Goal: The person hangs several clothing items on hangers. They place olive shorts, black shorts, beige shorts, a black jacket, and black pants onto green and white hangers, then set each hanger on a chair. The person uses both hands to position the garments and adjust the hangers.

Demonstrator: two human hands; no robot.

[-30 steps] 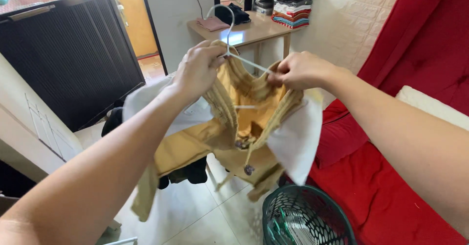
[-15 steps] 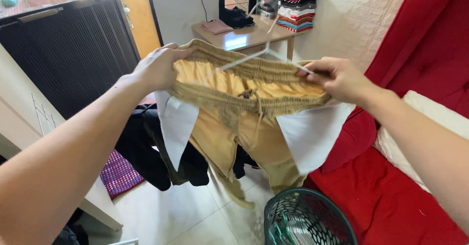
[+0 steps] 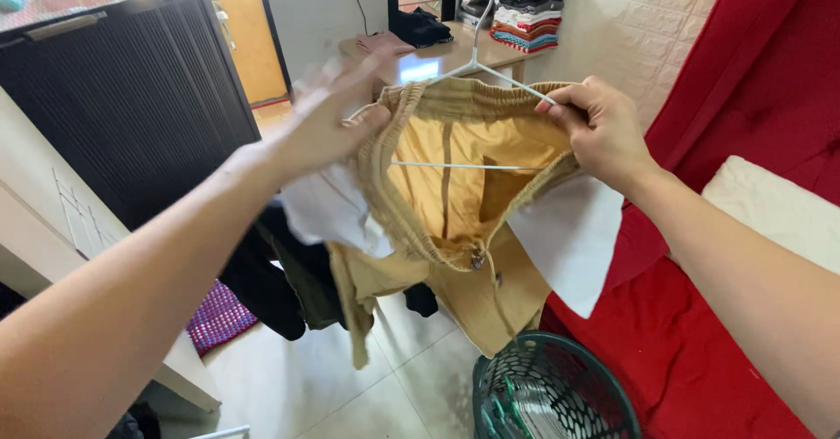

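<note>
Right hand fingers clamped on tan shorts waistband and white hanger, left hand blurred (fingers apart), green basket below cut off, desk behind partly hidden.

Head-worn view, angled down, close-in

The left hand is motion-blurred, and the green basket is cut off below.

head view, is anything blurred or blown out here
In the head view the left hand is smeared by motion blur, while the right hand gripping the tan shorts and white hanger is sharp; daylight glares off the wooden table.
</note>
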